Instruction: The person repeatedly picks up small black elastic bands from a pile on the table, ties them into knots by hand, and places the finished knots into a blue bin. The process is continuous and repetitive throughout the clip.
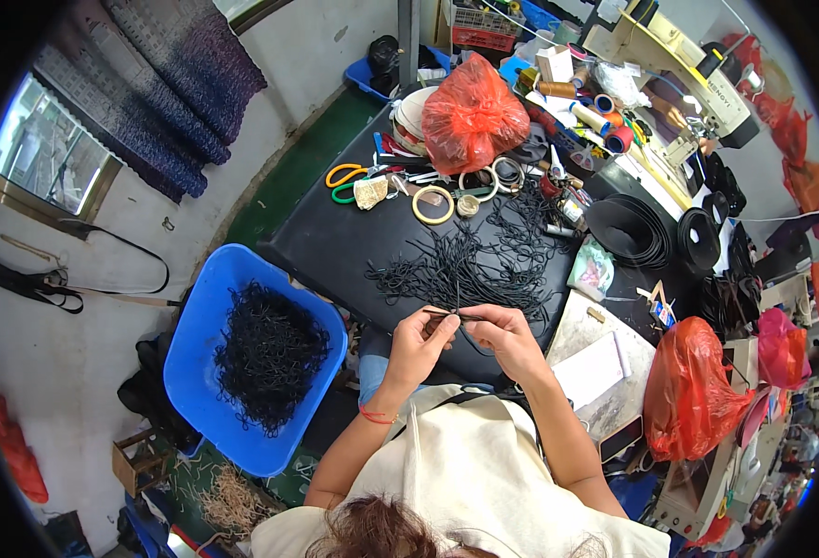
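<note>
Pinching black cord [462, 315], left hand [422, 344] and right hand [510, 344] nearly meet by the table edge [358, 309], tabletop [328, 249] stretching leftward.

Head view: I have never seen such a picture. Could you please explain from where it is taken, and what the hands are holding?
There is no machine holding things: a person works with bare hands. A wide camera on the head looks down, so straight edges appear bent. The left hand and right hand pinch a thin black cord. On the dark table lie a cord heap, scissors and a red bag. The blue tub holds a black tangle.
</note>
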### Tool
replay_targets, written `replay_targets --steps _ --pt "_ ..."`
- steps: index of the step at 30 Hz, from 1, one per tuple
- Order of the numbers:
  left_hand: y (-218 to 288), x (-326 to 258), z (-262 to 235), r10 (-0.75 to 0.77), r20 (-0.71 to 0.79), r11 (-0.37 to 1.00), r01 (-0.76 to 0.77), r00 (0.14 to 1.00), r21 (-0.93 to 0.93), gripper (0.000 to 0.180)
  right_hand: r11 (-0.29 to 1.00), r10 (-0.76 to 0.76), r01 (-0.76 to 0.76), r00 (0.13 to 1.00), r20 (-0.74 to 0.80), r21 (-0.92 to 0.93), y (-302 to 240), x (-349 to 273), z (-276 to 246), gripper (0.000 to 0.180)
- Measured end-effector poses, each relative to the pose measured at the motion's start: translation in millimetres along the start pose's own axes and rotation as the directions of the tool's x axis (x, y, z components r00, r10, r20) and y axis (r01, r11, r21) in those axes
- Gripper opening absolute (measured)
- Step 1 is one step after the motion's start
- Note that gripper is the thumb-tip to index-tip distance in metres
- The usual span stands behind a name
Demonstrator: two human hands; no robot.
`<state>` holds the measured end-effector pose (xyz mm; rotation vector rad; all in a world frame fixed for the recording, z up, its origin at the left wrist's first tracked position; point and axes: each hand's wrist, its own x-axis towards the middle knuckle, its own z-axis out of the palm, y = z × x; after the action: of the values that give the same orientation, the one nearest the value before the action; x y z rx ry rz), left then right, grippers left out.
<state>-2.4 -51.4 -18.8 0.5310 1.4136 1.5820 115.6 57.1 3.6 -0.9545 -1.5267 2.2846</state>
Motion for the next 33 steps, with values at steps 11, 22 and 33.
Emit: replay_targets --steps 11,22,33 --pt "-7 1 -20 -0.189 0.156 0.981 0.193 0.970 -0.012 0.013 0.995 0.077 -0.076 0.997 -0.013 0.065 23 -1 -2 0.025" --pt "-3 -3 -6 -0.057 0.091 0.987 0.042 0.994 0.157 0.014 0.969 -0.235 0.210 0.945 -0.226 -0.126 29 13 15 0.021" --pt "-5 -7 2 0.093 0.024 0.987 -0.089 0.995 -0.136 0.021 0.964 0.041 0.025 0.969 -0.242 0.265 2 11 23 0.027"
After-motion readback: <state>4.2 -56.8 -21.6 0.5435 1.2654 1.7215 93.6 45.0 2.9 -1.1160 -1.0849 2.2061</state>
